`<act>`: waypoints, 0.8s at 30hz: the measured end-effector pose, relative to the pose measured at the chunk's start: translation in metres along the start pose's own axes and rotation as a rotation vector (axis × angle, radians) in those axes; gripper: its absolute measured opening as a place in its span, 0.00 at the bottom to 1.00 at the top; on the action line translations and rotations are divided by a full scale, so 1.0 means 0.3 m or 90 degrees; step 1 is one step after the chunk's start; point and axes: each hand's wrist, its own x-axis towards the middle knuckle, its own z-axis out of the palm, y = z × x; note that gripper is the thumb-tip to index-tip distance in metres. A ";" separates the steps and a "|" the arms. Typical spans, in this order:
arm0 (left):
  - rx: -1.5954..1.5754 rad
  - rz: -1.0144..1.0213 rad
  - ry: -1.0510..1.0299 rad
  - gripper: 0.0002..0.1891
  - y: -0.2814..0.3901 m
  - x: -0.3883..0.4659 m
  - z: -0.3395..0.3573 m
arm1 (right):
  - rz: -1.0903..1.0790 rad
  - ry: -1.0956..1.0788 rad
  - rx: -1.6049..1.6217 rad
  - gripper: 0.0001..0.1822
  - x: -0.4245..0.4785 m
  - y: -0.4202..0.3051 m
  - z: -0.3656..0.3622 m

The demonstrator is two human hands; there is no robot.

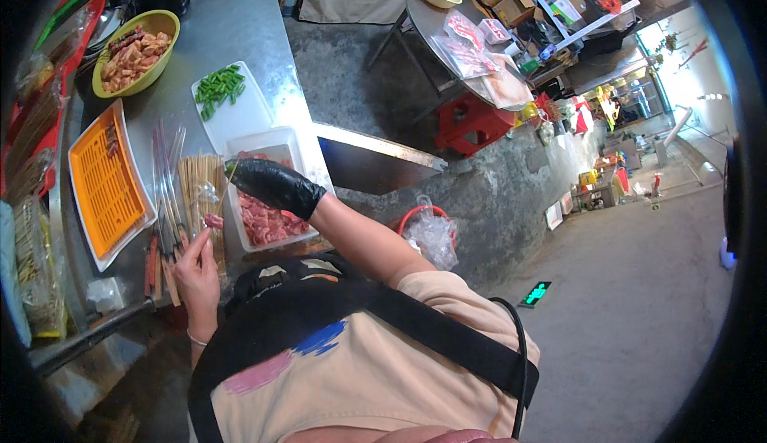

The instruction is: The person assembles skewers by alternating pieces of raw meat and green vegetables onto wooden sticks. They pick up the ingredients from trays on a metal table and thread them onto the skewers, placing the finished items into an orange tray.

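My bare left hand (pixel 201 263) pinches a thin skewer that bears a piece of raw meat (pixel 213 221) low down. The skewer slants up to my right hand (pixel 272 185), which wears a black glove and pinches a small green vegetable piece (pixel 230 169) at the skewer's upper part. My right hand is over a white plastic tub (pixel 245 236) of raw sliced meat (pixel 269 221). A bundle of bamboo skewers (pixel 201 182) lies left of the tub. Cut green vegetable pieces (pixel 222 86) lie on a white tray (pixel 254 110) beyond it.
On the steel table (pixel 239 29) are an orange slotted tray (pixel 108 185) with a small skewer, a yellow bowl (pixel 171 35) of meat pieces, and metal skewers with wooden handles (pixel 157 263). A red bin (pixel 404 218) with plastic bags and a red stool (pixel 473 125) stand at the right.
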 end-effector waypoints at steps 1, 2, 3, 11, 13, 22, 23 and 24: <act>-0.011 -0.008 -0.012 0.13 0.021 0.003 0.002 | 0.036 0.048 -0.087 0.21 -0.014 -0.008 -0.006; -0.022 -0.016 -0.025 0.13 0.038 0.005 0.007 | 0.073 0.097 -0.174 0.21 -0.030 -0.018 -0.012; -0.030 -0.027 -0.029 0.13 0.049 0.009 0.001 | 0.093 0.122 -0.252 0.21 -0.028 -0.033 0.004; 0.072 0.046 -0.009 0.10 0.148 0.021 -0.047 | 0.114 0.385 -0.146 0.17 -0.019 -0.136 0.090; 0.126 0.044 0.007 0.09 0.182 0.012 -0.061 | 0.096 0.305 -0.410 0.18 -0.008 -0.149 0.116; 0.096 0.075 -0.024 0.11 0.179 0.001 -0.068 | 0.096 0.291 -0.415 0.20 -0.027 -0.161 0.160; 0.104 0.071 -0.027 0.11 0.181 -0.002 -0.066 | 0.107 0.316 -0.354 0.19 -0.035 -0.168 0.152; 0.112 0.067 -0.028 0.11 0.183 -0.002 -0.067 | 0.119 0.339 -0.293 0.18 -0.029 -0.173 0.166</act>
